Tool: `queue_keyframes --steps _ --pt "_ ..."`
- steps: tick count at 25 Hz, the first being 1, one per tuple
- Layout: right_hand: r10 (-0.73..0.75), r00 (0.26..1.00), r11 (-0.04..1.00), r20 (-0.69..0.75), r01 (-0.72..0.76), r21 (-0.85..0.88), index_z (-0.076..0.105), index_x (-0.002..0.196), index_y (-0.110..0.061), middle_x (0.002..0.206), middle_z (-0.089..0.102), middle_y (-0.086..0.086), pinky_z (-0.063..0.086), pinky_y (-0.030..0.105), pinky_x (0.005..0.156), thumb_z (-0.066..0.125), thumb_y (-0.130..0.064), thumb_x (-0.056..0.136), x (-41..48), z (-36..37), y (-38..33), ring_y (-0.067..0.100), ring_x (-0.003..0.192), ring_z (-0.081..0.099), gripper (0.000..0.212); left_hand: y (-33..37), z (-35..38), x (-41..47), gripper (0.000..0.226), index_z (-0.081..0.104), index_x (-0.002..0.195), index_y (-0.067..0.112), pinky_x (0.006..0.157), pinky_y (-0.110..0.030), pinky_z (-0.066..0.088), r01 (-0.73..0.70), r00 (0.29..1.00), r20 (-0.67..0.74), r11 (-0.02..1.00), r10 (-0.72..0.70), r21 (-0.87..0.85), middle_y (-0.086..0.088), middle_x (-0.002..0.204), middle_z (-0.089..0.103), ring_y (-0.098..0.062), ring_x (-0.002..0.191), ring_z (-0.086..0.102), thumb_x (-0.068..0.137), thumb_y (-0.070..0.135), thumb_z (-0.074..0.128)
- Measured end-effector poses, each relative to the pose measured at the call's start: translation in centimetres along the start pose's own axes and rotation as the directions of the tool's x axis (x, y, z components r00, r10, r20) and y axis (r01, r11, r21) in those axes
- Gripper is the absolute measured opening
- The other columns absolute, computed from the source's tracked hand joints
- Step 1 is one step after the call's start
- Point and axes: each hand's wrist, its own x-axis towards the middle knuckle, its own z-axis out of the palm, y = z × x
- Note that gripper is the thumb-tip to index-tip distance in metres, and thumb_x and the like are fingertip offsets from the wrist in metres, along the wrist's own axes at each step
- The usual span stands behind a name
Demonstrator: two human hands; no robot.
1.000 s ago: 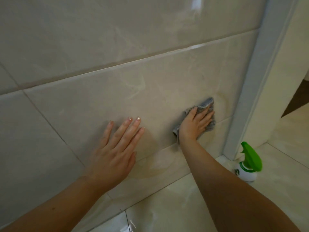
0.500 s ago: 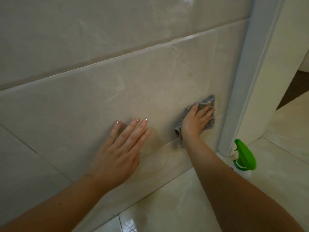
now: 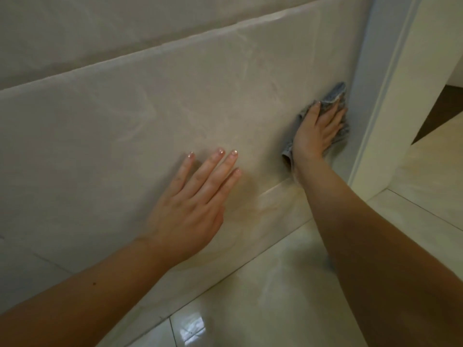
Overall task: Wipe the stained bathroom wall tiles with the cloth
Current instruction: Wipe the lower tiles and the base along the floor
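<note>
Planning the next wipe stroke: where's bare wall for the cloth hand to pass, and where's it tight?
Free: the wide tile above the left hand, up to the grout line; the strip between left hand and right hand; the floor at the wall's foot. Tight: the cloth under the right hand lies close beside the door frame, so hardly any room rightward.

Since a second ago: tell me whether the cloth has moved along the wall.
Yes. The cloth under the right hand has slid right along the tile, closing the gap to the door frame, whose edge it now reaches.
</note>
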Motion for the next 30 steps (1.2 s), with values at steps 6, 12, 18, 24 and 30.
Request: queue_keyframes --steps 6,12,18,24,30 --pt "0.263 0.959 0.96 0.107 -0.271 0.07 0.003 0.155 -0.013 0.164 -0.004 0.005 -0.007 0.04 0.12 0.025 -0.043 0.105 -2.7 0.8 6.4 0.023 0.15 -0.004 0.062 1.5 0.0 -1.1 0.07 0.035 0.151 0.006 0.12 -0.056 0.016 0.01 1.0 -0.012 1.0 -0.01 -0.022 -0.014 0.162 0.021 -0.03 0.15 0.018 0.087 0.02 0.06" --pt "-0.075 0.995 0.997 0.066 0.076 -0.027 0.001 0.154 -0.011 0.162 -0.006 0.013 -0.007 0.04 0.116 0.033 -0.036 0.104 -8.9 2.5 1.5 0.029 0.149 -0.006 0.065 0.9 -0.2 -3.0 0.075 0.037 0.149 0.005 0.12 -0.054 0.016 0.014 1.0 -0.007 1.0 -0.014 0.008 -0.014 0.16 0.026 -0.031 0.149 0.021 0.08 0.013 0.066" --pt "-0.04 0.999 0.997 -0.024 0.038 -0.068 0.008 0.154 -0.011 0.163 -0.001 0.008 -0.002 0.041 0.12 0.03 -0.038 0.105 -2.4 1.4 1.3 0.027 0.15 -0.001 0.061 0.0 -0.7 -3.8 0.072 0.031 0.152 0.005 0.12 -0.054 0.017 0.028 1.0 -0.003 0.999 -0.028 0.028 -0.014 0.162 0.021 -0.031 0.15 0.018 0.085 0.012 0.059" --pt "0.029 0.998 0.999 0.052 -0.027 -0.04 0.009 0.152 0.0 0.16 0.003 0.023 -0.002 0.041 0.119 0.024 -0.044 0.1 -15.2 5.3 7.8 0.037 0.149 0.002 0.07 -0.5 -1.4 -7.8 0.073 0.031 0.151 0.003 0.121 -0.052 0.014 0.038 0.999 0.019 0.996 -0.04 0.08 -0.015 0.161 0.023 -0.031 0.15 0.02 0.085 0.009 0.059" --pt "-0.52 0.847 0.843 0.111 0.53 -0.093 0.019 0.151 -0.006 0.156 0.015 0.029 0.006 0.049 0.118 0.033 -0.044 0.096 -22.8 6.2 4.0 0.043 0.145 0.009 0.068 -3.1 -3.0 -11.4 0.064 0.032 0.151 0.003 0.121 -0.053 0.015 0.106 0.994 0.007 0.986 -0.108 0.132 -0.015 0.161 0.023 -0.032 0.149 0.021 0.089 0.008 0.049"
